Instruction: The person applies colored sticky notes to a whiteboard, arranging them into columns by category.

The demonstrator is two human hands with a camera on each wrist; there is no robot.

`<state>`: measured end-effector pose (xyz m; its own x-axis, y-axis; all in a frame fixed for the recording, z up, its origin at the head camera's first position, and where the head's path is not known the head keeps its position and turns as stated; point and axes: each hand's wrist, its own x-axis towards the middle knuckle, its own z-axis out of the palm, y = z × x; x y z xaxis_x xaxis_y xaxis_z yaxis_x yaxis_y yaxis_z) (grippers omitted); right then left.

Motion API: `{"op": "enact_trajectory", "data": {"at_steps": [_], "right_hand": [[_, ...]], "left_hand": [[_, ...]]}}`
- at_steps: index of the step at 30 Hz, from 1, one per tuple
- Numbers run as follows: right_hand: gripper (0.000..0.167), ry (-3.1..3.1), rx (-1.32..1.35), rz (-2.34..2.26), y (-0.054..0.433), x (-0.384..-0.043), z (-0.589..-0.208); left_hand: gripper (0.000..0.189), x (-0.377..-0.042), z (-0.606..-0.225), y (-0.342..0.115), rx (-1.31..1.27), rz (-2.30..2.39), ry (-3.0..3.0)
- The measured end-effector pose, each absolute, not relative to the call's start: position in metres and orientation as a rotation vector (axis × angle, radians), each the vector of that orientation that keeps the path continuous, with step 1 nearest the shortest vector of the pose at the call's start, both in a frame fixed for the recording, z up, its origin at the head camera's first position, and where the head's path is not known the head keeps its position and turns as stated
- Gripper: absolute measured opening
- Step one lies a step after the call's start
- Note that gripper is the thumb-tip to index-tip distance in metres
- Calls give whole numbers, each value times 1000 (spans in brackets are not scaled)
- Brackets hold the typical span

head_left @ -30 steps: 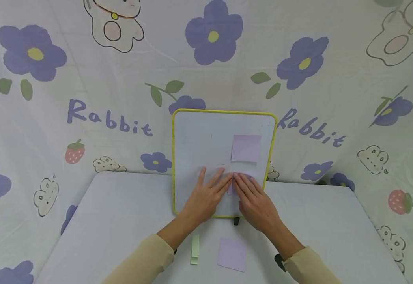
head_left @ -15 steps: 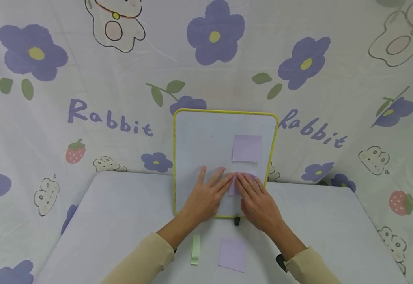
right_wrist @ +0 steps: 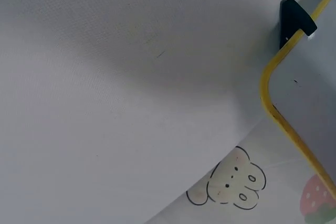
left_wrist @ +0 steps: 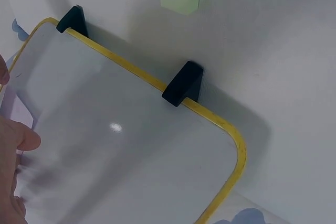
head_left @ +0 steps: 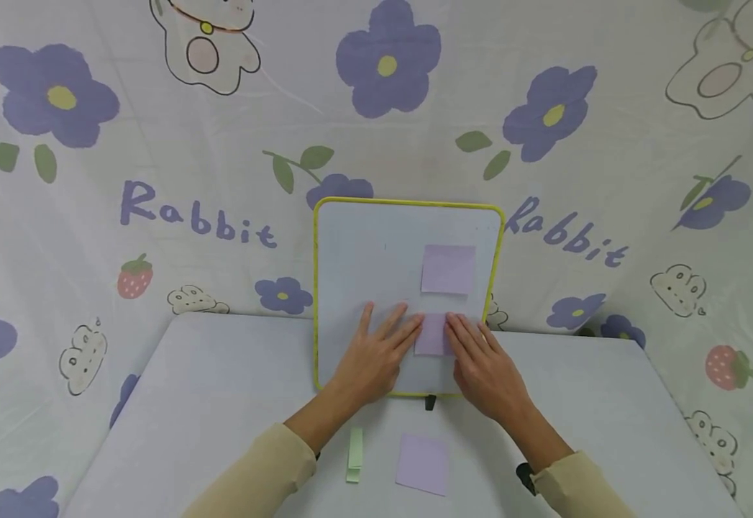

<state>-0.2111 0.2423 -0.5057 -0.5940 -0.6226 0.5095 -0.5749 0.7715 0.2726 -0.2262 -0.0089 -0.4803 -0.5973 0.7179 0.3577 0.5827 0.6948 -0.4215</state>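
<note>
A whiteboard [head_left: 363,252] with a yellow frame stands upright on the table. On its right side, a purple sticky note [head_left: 433,337] lies between my two hands. My left hand [head_left: 376,357] rests on the board with straight, spread fingers, its fingertips at the note's left edge. My right hand [head_left: 482,365] presses the note's right part with straight fingers held together, hiding that part. Above it a second purple sticky note [head_left: 449,270] sticks to the board. In the left wrist view, my left thumb [left_wrist: 26,136] shows near the note's corner [left_wrist: 18,113]. The right wrist view shows no hand.
On the table [head_left: 221,403] in front of the board lie a purple sticky note pad [head_left: 423,464] and a folded green paper strip [head_left: 354,455]. Black feet [left_wrist: 185,83] hold the board's lower edge. A patterned cloth [head_left: 234,144] hangs behind.
My right hand has slid to the right across the lower note, uncovering more of its middle. My left hand stays in place.
</note>
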Motion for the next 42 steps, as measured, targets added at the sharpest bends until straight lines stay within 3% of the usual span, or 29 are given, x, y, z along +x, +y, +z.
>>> {"op": "enact_trajectory", "data": {"at_steps": [6,22,42], "right_hand": [[58,-2355,889,-80,244,-210,-505],[75,-2430,845,-25,242,-204,-509],[77,-2433,795,43,234,-200,-520]], "left_hand": [[69,-226,-481,-9,-1002,341,-2406],[73,-223,-484,-9,-1000,329,-2433],[71,-215,-492,-13,-1006,410,-2454]]}}
